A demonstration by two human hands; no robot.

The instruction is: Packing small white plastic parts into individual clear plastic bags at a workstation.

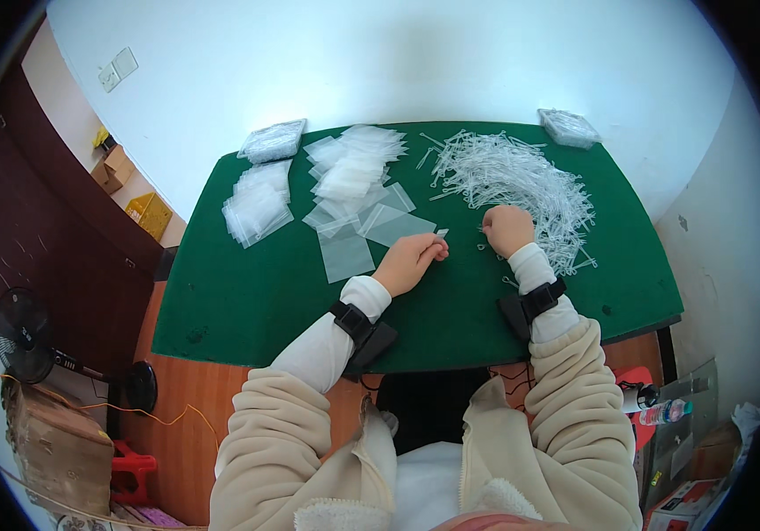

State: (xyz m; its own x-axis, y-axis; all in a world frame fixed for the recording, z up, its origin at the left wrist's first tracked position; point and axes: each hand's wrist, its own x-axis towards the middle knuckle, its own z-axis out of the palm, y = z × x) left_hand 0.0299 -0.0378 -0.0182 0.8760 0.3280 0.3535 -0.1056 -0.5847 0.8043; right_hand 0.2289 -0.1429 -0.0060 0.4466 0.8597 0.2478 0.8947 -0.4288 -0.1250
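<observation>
My left hand (411, 263) is closed, with a small pale, clear-looking piece (442, 234) poking out at the fingertips. Its exact kind does not show. Just beyond that hand lie loose flat zip bags (346, 252), overlapping a larger heap of clear zip bags (353, 168). At the near left edge of a wide pile of clear thin plastic sticks with looped ends (513, 173), my right hand (508, 230) is curled with its fingers down. Whatever is in those fingers is hidden. A few loose sticks lie beside and below it.
The green-covered table (247, 305) stands against a white wall. A stack of flat bags (258, 203) lies at left. Filled clear packs stand at the back left (272, 142) and back right (568, 128). A fan (26, 336) and a cardboard box (57, 442) are on the left.
</observation>
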